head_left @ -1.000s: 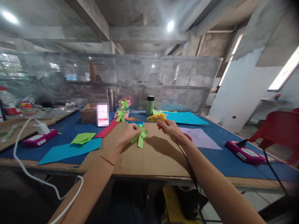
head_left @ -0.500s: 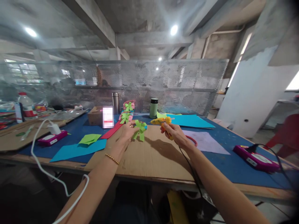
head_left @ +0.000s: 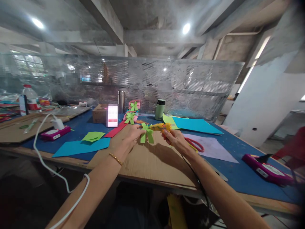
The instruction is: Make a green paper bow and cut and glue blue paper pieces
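Pinched in my left hand point(head_left: 133, 135) is a green paper flower point(head_left: 147, 133) with strip-like petals, held above a sheet of brown cardboard point(head_left: 152, 162). My right hand point(head_left: 174, 137) is wrapped round a yellow glue gun point(head_left: 164, 127), whose black cord runs down over the table edge. The gun's nozzle points left and meets the top of the flower; the exact contact is too small to make out. Beyond my left hand, two pink pieces topped with green paper bows point(head_left: 130, 117) stand near a red paper strip point(head_left: 116, 128).
Scissors with red handles point(head_left: 196, 144) lie on lilac paper point(head_left: 218, 148) at right. Blue paper point(head_left: 81, 147) lies at left. A green flask point(head_left: 159, 109), a steel bottle point(head_left: 121, 101) and a cardboard box point(head_left: 99, 113) stand behind. Purple power strips point(head_left: 265, 168) sit at both sides.
The glue gun has moved left and its nozzle has come up to the flower. The flower has turned slightly in my left hand. The whole view has shifted a little.
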`<state>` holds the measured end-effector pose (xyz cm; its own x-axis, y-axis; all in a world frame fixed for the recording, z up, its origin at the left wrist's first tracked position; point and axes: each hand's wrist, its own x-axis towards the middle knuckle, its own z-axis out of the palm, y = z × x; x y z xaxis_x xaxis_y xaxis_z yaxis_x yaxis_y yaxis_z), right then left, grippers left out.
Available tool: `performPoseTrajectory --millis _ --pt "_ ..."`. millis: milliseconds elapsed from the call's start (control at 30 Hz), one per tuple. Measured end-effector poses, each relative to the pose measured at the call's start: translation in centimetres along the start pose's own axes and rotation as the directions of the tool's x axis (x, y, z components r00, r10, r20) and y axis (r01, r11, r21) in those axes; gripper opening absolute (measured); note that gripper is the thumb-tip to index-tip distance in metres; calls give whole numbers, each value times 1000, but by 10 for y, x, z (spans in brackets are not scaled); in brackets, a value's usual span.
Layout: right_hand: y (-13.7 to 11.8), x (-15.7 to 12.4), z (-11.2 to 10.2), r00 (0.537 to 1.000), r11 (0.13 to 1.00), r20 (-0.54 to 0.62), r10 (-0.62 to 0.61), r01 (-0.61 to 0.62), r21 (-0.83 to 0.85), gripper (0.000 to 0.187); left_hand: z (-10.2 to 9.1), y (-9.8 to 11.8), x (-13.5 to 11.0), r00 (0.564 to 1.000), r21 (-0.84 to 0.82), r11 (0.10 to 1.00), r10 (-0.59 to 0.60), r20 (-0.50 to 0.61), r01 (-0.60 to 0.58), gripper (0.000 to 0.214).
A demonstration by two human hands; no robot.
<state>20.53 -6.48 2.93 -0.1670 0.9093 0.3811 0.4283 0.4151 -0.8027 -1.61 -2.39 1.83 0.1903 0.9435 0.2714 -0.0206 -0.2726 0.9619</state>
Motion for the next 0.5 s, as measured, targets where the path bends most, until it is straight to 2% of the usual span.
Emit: performPoseTrajectory --millis 100,167,367,433,500 --pt "0 0 -1 1000 1000 -13 6 -6 -17 62 3 5 -3 997 -128 989 -77 -23 73 19" --pt "0 0 -1 1000 999 -13 -8 8 -35 61 4 7 -4 996 -158 984 -84 -23 80 17" --pt "-2 -1 -2 999 993 -11 -32 31 -117 60 3 14 -9 998 -169 985 -39 46 46 14" --pt "-3 -2 -2 999 992 -7 -34 33 -123 60 3 14 -8 999 -172 984 -41 28 45 15" --pt "-4 -2 -2 999 992 -7 -38 37 -122 60 5 11 -5 995 -169 981 -95 -13 91 14"
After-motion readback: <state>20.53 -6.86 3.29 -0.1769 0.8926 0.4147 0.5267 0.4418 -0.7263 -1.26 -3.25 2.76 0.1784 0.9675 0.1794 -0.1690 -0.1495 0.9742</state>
